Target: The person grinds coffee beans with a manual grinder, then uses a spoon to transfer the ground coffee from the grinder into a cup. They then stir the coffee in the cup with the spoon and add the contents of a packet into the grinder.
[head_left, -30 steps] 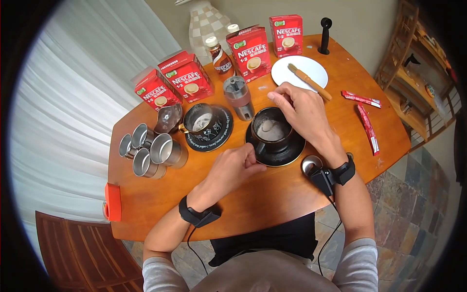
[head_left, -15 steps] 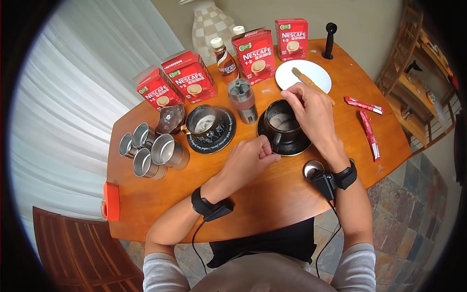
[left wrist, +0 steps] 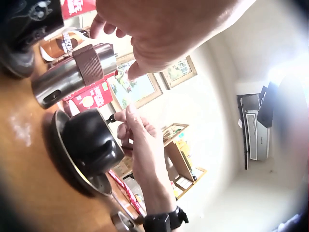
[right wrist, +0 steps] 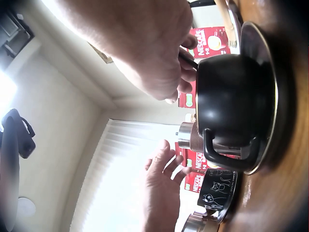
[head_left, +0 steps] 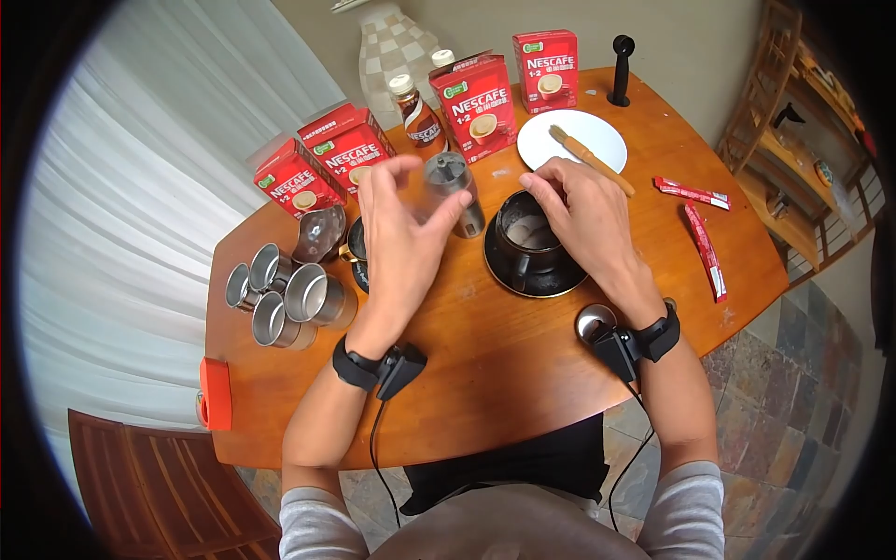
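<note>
My right hand (head_left: 593,224) is over the black cup (right wrist: 227,96), fingertips at its rim. It pinches the dark handle of a spoon (right wrist: 188,59) that slants into the cup; the spoon's bowl is hidden. Inside the cup is pale, greyish contents. The cup stands upright on a black saucer (head_left: 499,269) with a gold edge. My left hand (head_left: 401,243) is raised, holding nothing, its thumb and fingers spread beside the steel hand coffee grinder (left wrist: 48,91). It hides most of a second black cup (right wrist: 215,188), which has white cat drawings.
Several steel cups (head_left: 319,294) stand at the left near a glass vessel (head_left: 320,233). Red Nescafe boxes (head_left: 478,107) and a coffee bottle (head_left: 420,117) line the back. A brush (head_left: 593,159) lies across a white plate (head_left: 532,145). Red sachets (head_left: 705,252) lie at the right.
My left hand has left the side of the cup and risen up and left towards the grinder, its fingers spreading. My right hand has stayed over the cup.
</note>
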{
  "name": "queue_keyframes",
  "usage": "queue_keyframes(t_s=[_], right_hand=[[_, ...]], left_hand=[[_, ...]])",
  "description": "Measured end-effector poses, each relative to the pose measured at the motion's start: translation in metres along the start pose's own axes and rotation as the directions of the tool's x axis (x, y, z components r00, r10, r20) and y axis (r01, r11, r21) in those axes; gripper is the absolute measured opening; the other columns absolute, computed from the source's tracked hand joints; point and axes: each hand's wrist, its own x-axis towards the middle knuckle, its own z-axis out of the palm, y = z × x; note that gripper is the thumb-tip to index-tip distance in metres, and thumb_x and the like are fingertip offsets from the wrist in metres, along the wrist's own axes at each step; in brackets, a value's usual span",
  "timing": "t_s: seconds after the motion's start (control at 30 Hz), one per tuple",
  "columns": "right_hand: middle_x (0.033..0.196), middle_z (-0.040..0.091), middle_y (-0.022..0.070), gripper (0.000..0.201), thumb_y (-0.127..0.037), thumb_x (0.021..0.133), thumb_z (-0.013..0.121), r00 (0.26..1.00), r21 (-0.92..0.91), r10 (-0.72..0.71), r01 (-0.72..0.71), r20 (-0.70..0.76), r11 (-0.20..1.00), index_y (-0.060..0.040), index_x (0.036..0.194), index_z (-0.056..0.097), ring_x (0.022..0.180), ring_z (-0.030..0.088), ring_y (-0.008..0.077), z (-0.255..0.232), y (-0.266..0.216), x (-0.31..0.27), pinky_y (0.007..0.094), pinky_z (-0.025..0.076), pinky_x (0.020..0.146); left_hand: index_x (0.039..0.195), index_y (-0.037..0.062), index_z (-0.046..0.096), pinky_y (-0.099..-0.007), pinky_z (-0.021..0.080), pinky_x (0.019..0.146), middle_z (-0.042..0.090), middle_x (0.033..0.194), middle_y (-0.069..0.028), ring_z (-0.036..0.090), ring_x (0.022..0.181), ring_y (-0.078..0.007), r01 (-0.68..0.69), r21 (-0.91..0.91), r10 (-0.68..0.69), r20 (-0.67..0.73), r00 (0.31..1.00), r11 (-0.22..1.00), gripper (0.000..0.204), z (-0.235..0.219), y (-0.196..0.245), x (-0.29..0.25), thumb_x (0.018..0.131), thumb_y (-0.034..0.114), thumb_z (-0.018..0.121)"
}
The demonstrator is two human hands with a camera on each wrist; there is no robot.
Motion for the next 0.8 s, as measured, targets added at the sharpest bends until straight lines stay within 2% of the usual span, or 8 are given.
queue_keyframes(t_s=[0.1, 0.13, 0.2, 0.23, 0.33, 0.53, 0.63, 0.8], right_hand=[[0.081, 0.074, 0.0160, 0.029, -0.028, 0.099, 0.072, 1.000, -0.004, 0.003, -0.003, 0.005, 1.000, 0.0000, 0.091, 0.073, 0.076, 0.072, 0.0353, 0.001, -0.001, 0.000, 0.0445, 0.055, 0.067], [0.081, 0.074, 0.0159, 0.029, -0.027, 0.099, 0.072, 1.000, 0.006, 0.004, -0.004, 0.007, 1.000, 0.0000, 0.090, 0.073, 0.076, 0.072, 0.0353, 0.001, -0.001, 0.000, 0.0446, 0.055, 0.067], [0.081, 0.074, 0.0157, 0.028, -0.027, 0.099, 0.072, 1.000, 0.022, 0.009, -0.009, 0.009, 1.000, 0.0002, 0.090, 0.073, 0.076, 0.071, 0.0352, 0.000, -0.003, -0.001, 0.0447, 0.055, 0.067], [0.082, 0.074, 0.0156, 0.028, -0.026, 0.099, 0.072, 1.000, 0.019, 0.000, 0.000, 0.009, 1.000, 0.0002, 0.090, 0.073, 0.076, 0.071, 0.0352, 0.000, -0.003, -0.001, 0.0449, 0.054, 0.067], [0.082, 0.074, 0.0153, 0.027, -0.025, 0.099, 0.072, 1.000, 0.015, -0.023, 0.023, 0.006, 1.000, 0.0003, 0.089, 0.072, 0.076, 0.071, 0.0353, 0.001, -0.002, -0.001, 0.0454, 0.054, 0.067], [0.083, 0.074, 0.0158, 0.028, -0.025, 0.099, 0.071, 1.000, 0.014, -0.015, 0.015, 0.020, 1.000, 0.0004, 0.089, 0.072, 0.076, 0.071, 0.0357, 0.000, -0.003, -0.001, 0.0460, 0.054, 0.068], [0.084, 0.074, 0.0161, 0.028, -0.026, 0.099, 0.071, 1.000, 0.013, -0.024, 0.024, 0.005, 1.000, 0.0004, 0.089, 0.073, 0.077, 0.071, 0.0360, 0.000, -0.003, -0.001, 0.0459, 0.055, 0.068], [0.083, 0.074, 0.0159, 0.027, -0.025, 0.099, 0.071, 0.999, 0.000, -0.033, 0.033, 0.003, 0.999, 0.0003, 0.090, 0.074, 0.076, 0.071, 0.0367, 0.000, -0.003, -0.001, 0.0457, 0.055, 0.068]], left_hand=[[0.140, -0.0035, 0.049, -0.0402, 0.055, 0.094, 0.063, 0.121, -0.0175, 0.066, 0.105, -0.0327, -0.022, 0.093, 0.019, 0.028, 0.999, 0.995, 0.079, 0.009, -0.010, 0.014, 0.080, 0.022, 0.093], [0.142, -0.0049, 0.048, -0.0397, 0.055, 0.096, 0.063, 0.125, -0.0191, 0.066, 0.109, -0.0320, 0.098, -0.033, -0.095, 0.094, 0.991, 0.995, 0.081, 0.013, -0.012, 0.017, 0.080, 0.022, 0.093], [0.144, -0.0077, 0.045, -0.0388, 0.055, 0.100, 0.063, 0.132, -0.0223, 0.067, 0.116, -0.0306, 0.351, -0.250, -0.284, 0.268, 0.921, 0.902, 0.086, 0.021, -0.015, 0.022, 0.080, 0.023, 0.093], [0.145, -0.0062, 0.048, -0.0329, 0.055, 0.098, 0.069, 0.125, -0.0154, 0.068, 0.113, -0.0212, 0.437, -0.257, -0.337, 0.355, 0.872, 0.862, 0.083, 0.027, -0.024, 0.023, 0.081, 0.020, 0.094], [0.142, -0.0054, 0.051, -0.0324, 0.056, 0.095, 0.072, 0.115, -0.0112, 0.069, 0.105, -0.0186, 0.448, -0.221, -0.341, 0.393, 0.854, 0.866, 0.078, 0.034, -0.027, 0.022, 0.080, 0.017, 0.094], [0.131, -0.0053, 0.059, -0.0316, 0.056, 0.092, 0.072, 0.111, -0.0090, 0.069, 0.100, -0.0158, 0.493, -0.252, -0.366, 0.418, 0.831, 0.833, 0.064, 0.033, -0.023, 0.021, 0.079, 0.013, 0.092], [0.127, -0.0043, 0.062, -0.0308, 0.056, 0.092, 0.073, 0.110, -0.0083, 0.069, 0.099, -0.0145, 0.469, -0.218, -0.372, 0.372, 0.851, 0.856, 0.057, 0.015, -0.004, 0.014, 0.080, 0.009, 0.091], [0.125, -0.0021, 0.061, -0.0306, 0.056, 0.092, 0.073, 0.107, -0.0085, 0.070, 0.099, -0.0144, 0.487, -0.279, -0.352, 0.418, 0.837, 0.828, 0.055, -0.028, 0.016, -0.019, 0.079, 0.008, 0.091]])
